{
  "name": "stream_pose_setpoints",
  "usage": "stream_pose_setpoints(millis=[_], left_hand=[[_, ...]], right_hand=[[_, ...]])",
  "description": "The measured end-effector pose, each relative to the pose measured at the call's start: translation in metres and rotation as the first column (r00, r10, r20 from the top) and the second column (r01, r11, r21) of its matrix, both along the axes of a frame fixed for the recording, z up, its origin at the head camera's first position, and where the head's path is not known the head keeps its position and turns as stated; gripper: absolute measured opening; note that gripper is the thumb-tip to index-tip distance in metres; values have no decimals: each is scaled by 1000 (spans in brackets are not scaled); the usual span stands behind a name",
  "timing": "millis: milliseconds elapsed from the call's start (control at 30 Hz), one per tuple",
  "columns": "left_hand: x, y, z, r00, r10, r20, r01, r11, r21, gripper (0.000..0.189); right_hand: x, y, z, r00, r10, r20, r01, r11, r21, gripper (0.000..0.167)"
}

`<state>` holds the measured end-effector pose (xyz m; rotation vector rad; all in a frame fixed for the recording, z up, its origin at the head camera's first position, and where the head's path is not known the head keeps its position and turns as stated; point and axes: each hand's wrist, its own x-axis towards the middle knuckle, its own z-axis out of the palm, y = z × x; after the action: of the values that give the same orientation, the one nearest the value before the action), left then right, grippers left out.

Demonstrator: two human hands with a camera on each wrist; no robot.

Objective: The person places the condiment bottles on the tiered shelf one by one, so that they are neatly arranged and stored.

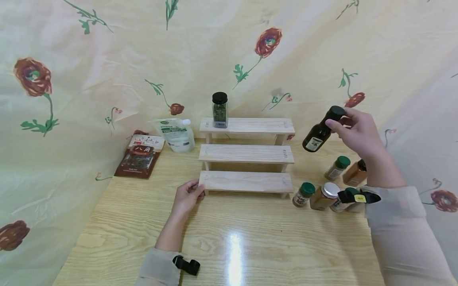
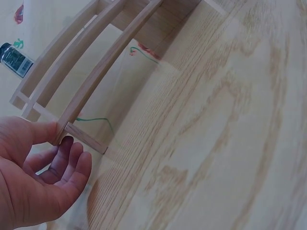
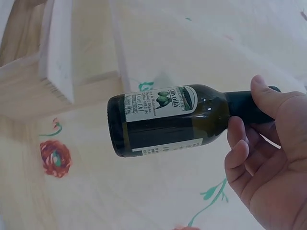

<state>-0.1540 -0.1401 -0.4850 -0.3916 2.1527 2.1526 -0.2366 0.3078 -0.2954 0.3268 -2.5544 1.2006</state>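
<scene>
A small dark olive oil bottle (image 3: 163, 120) is held by its capped neck in my right hand (image 1: 359, 129). It hangs tilted in the air to the right of the three-step wooden rack (image 1: 247, 153), its base toward the rack. My left hand (image 1: 186, 197) pinches the left end of the rack's lowest step, thumb on top and fingers curled below, as the left wrist view shows. On the top step, near its left end, stands a glass jar (image 1: 220, 110) with a black lid and dried green herbs.
Right of the rack stand several spice jars, among them a green-capped one (image 1: 303, 194), a silver-lidded one (image 1: 325, 196) and another green-capped one (image 1: 337, 168). My right forearm partly hides some. To the left are a white spouted pouch (image 1: 177, 135) and a brown packet (image 1: 139, 156).
</scene>
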Motion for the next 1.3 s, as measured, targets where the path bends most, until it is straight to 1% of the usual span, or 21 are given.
stream_pose_setpoints(millis=[133,233,400,533,800,933,1033,1300], left_hand=[[0,0,-1,1000,3,-3,-3,1000,-2,40],[-1,1,0,1000,7,-2,-7,1000,3,39],[1,1,1,1000,9,-17,-9,1000,19,38],[1,1,1,1000,7,-26,-6,1000,20,38],[1,2,2,1000,2,-15,-2,1000,20,40],[1,1,3,1000,-3,-17,3,1000,18,40],[1,1,3,1000,-3,-15,3,1000,17,40],[1,1,1,1000,-3,-17,3,1000,16,41]], right_hand=[[-4,-7,6,1000,12,7,-12,1000,-21,42],[-7,-12,8,1000,21,10,-21,999,-36,37],[-13,-22,13,999,33,-9,-33,999,-39,28],[-18,-30,18,999,49,-10,-50,997,-54,24],[-29,-44,22,996,91,-8,-91,990,-107,18],[-33,-51,23,993,117,-24,-119,986,-114,18],[-36,-57,24,991,131,-39,-134,986,-99,19],[-48,-74,24,989,147,7,-147,987,-66,28]])
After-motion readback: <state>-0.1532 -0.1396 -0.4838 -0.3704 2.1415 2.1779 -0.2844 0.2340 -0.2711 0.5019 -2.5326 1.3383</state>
